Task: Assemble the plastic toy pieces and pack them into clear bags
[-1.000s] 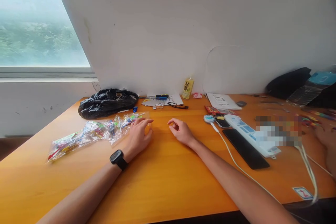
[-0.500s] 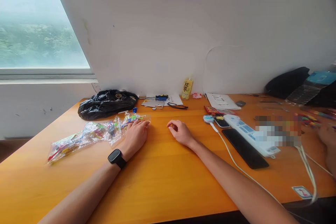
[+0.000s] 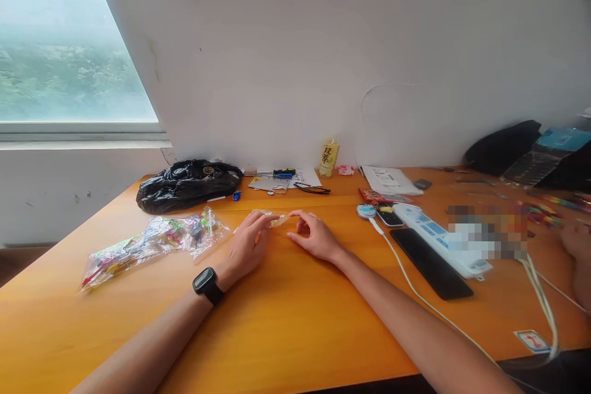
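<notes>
My left hand (image 3: 252, 239), with a black watch (image 3: 205, 282) on its wrist, grips a small clear plastic bag (image 3: 277, 220). Most of that bag is hidden behind my fingers, and its contents are hard to make out. At the bag's right end is my right hand (image 3: 317, 236), fingers curved and a gap between thumb and forefinger. Its forefinger tip is at the plastic; I cannot tell whether it touches. Left of my left hand lie more clear plastic bags (image 3: 159, 237) of small colourful pieces.
A black plastic bag (image 3: 189, 184), a screwdriver (image 3: 282, 173), glasses (image 3: 312, 188) and a yellow bottle (image 3: 329, 158) stand or lie along the wall. To the right are a white power strip (image 3: 420, 221), a dark phone (image 3: 431, 263), a cable (image 3: 409, 274) and another person's hand (image 3: 575, 240).
My left hand has drawn a small plastic bag rightward, away from the other bags. My right hand has shifted slightly left, its thumb and forefinger now farther apart.
</notes>
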The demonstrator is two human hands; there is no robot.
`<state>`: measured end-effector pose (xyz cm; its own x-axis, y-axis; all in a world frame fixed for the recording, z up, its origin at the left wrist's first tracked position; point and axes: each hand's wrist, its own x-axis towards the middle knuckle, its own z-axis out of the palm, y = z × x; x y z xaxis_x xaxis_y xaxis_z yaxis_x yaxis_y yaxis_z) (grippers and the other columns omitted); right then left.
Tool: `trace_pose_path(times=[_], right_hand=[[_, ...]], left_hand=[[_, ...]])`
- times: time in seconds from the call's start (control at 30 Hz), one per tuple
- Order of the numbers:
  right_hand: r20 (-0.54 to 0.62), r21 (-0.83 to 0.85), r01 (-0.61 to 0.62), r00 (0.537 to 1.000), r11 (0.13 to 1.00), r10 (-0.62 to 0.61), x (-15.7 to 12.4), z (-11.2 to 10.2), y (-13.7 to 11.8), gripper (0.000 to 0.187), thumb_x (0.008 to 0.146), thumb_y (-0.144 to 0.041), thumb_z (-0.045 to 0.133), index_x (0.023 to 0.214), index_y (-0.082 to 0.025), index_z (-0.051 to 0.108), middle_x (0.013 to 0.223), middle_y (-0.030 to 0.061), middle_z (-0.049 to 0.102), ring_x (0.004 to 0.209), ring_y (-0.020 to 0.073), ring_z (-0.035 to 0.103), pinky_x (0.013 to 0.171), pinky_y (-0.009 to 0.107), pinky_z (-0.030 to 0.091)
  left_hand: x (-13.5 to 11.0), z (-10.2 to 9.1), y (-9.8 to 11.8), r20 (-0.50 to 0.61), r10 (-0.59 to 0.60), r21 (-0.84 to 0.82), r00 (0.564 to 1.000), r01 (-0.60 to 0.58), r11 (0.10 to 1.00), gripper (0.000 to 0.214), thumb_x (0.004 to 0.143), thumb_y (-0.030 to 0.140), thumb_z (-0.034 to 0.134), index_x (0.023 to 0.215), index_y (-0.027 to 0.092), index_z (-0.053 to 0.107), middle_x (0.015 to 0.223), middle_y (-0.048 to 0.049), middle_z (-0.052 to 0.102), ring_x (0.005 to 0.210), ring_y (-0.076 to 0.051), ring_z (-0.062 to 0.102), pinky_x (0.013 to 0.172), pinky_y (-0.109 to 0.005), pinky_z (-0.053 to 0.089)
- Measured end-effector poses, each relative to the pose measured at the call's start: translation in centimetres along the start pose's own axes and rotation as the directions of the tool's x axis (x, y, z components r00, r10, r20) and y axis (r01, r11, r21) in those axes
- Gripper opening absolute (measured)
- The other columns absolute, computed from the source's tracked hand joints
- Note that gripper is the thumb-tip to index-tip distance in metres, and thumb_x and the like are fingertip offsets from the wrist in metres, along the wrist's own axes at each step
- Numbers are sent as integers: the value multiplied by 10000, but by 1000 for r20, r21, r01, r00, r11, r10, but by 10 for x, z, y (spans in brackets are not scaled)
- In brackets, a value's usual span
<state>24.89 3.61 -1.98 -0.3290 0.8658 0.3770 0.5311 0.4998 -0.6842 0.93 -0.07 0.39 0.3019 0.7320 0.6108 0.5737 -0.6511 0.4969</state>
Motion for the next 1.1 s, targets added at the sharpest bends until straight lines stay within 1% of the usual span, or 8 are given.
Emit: trace_pose_path(times=[0.07,0.17,0.4,0.6,0.73,0.9,1.0,1.1], right_hand=[[-10,20,54,998,998,-54,0,-1,-4,378,871,-309,793,1234,-281,695,947,19,692,921,215,635,870,349,493],[-51,48,120,992,992,-118,2,-2,-6,88,948,-303,710,1014,-249,733,968,41,703,962,219,643,917,363,489],[-91,54,153,985,987,-148,2,-4,-11,117,995,-306,644,920,-234,696,957,42,659,962,211,635,917,351,485],[-56,8,182,982,983,-181,0,-7,-22,312,849,-402,851,1065,-244,690,1073,55,662,1041,244,609,952,370,474],[-45,2,213,976,977,-212,-1,-3,-23,126,1034,-345,613,984,-247,677,977,46,708,951,229,618,915,370,463],[-111,75,161,982,984,-153,0,1,-20,229,1087,-366,474,970,-250,633,944,46,691,918,217,629,891,350,479],[-143,134,110,986,985,-91,1,1,-15,237,1089,-388,440,995,-249,607,944,48,675,905,212,639,869,336,499],[-171,197,63,985,978,-29,4,2,-5,217,1071,-386,446,1004,-245,596,916,40,654,862,206,635,831,326,514]], left_hand=[[0,-2,5,14,8,-71,1000,-7,997,308,1046,170,445,1210,254,692,1128,-79,699,1049,-214,654,939,-350,533],[0,-6,11,17,11,-132,1000,-9,991,234,1017,168,486,1062,233,706,1019,-66,703,961,-206,663,874,-328,542],[2,-4,10,-26,-70,-85,997,67,994,201,1012,302,614,841,222,682,844,-22,703,802,-183,628,787,-314,495],[-1,6,-5,-83,-161,-101,983,153,983,330,1052,411,567,796,206,603,778,-1,663,737,-156,590,714,-278,466],[-1,5,-6,-84,-164,-80,983,157,984,356,1066,421,529,785,207,574,765,-2,652,721,-158,575,707,-284,464],[1,-3,4,-16,-107,-4,994,107,994,191,1010,413,624,1060,238,682,1090,-69,726,1076,-252,624,958,-387,511],[-1,-2,0,32,-127,96,991,124,988,424,887,303,725,1299,258,635,1343,-99,669,1274,-319,558,1069,-476,484],[-4,5,-12,92,-171,151,981,156,976,572,820,160,657,1383,230,582,1388,-127,654,1253,-330,598,1071,-508,493]])
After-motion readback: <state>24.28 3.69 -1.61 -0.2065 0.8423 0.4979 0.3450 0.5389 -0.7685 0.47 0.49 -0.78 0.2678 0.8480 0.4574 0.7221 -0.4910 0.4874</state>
